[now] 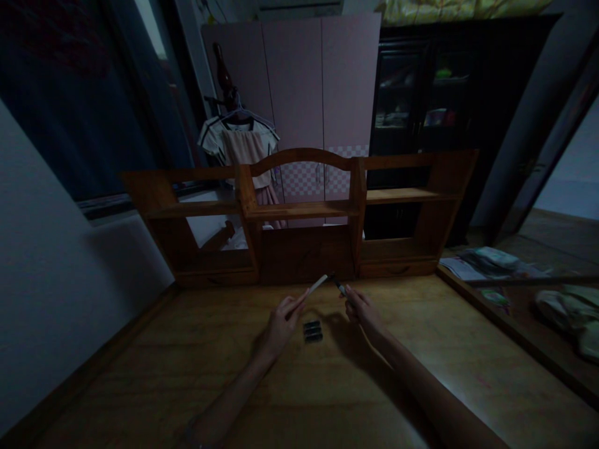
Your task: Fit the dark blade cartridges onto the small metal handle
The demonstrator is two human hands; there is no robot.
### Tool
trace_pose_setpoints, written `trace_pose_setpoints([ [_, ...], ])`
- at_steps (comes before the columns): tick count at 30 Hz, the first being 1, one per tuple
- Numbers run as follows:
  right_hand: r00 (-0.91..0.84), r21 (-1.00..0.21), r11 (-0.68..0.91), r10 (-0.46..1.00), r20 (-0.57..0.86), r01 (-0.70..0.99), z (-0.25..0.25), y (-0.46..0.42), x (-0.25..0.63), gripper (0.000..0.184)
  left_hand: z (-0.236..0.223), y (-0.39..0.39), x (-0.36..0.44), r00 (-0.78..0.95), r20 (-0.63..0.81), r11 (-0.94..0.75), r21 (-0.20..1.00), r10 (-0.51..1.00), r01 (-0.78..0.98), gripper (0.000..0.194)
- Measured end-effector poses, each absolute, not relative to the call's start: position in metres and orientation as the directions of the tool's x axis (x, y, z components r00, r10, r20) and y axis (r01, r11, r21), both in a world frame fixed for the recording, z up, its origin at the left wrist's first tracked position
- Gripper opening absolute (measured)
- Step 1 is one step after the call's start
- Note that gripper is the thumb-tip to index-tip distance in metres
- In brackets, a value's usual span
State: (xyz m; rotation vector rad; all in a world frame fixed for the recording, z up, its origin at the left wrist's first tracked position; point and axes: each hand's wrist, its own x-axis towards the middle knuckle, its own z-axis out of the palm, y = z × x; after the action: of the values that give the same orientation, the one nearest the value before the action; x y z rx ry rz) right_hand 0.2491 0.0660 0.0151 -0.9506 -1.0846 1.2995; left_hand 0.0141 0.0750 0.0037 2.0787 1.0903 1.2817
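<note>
My left hand (pixel 282 321) is closed around one end of a slim pale stick (pixel 319 284), which slants up and to the right. In my right hand (pixel 363 310) is a thin pen-like tool (pixel 340 287) with a light section and a dark end, pointing up and left. The tips of the two come very close together above the desk; whether they touch I cannot tell. Below and between my hands lies a small dark block (pixel 312 332) in three bands on the wooden desk (pixel 262 393). The dim light hides finer detail.
A wooden shelf unit (pixel 304 212) stands along the desk's far edge. Papers (pixel 491 262) and a pale bag-like bundle (pixel 568 312) lie beyond the right edge. A white wall (pixel 47 287) borders the left. Clothes on a hanger (pixel 241 134) hang before a pink wardrobe (pixel 299 87).
</note>
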Motion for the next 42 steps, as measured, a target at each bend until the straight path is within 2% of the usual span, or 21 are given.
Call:
trace_pose_setpoints([
  [6,-0.035,-0.977,0.023,0.999,0.031,-0.211,0.012,0.067,0.247,0.049,0.005,0.072,0.014,0.223,0.559,-0.595,0.679,0.799,0.43,0.04],
  [11,-0.093,-0.989,-0.031,0.996,-0.018,-0.143,0.003,0.07,0.243,0.051,0.0,0.074,0.015,0.236,0.521,-0.562,0.655,0.82,0.505,0.04],
  [15,-0.123,-0.995,-0.062,0.991,-0.052,-0.083,0.001,0.068,0.243,0.05,-0.002,0.077,0.014,0.227,0.489,-0.534,0.696,0.842,0.48,0.04],
  [23,-0.139,-0.999,0.034,0.99,0.033,0.009,-0.001,0.07,0.24,0.049,0.006,0.08,0.014,0.243,0.413,-0.479,0.787,0.878,0.39,0.043],
  [28,-0.073,-0.998,0.042,0.997,0.039,0.043,0.001,0.069,0.241,0.05,0.004,0.082,0.013,0.266,0.368,-0.442,0.837,0.891,0.322,0.047],
  [32,-0.018,-0.998,0.061,0.998,0.06,0.026,0.0,0.068,0.243,0.052,0.006,0.08,0.015,0.278,0.321,-0.392,0.884,0.905,0.256,0.048],
  [37,0.039,-0.996,0.088,0.995,0.088,0.01,-0.005,0.07,0.243,0.053,0.004,0.08,0.016,0.291,0.341,-0.403,0.896,0.894,0.186,0.047],
  [42,-0.011,-0.993,0.103,0.995,0.104,-0.057,-0.006,0.069,0.24,0.052,0.002,0.077,0.014,0.235,0.361,-0.412,0.882,0.902,0.227,0.049],
])
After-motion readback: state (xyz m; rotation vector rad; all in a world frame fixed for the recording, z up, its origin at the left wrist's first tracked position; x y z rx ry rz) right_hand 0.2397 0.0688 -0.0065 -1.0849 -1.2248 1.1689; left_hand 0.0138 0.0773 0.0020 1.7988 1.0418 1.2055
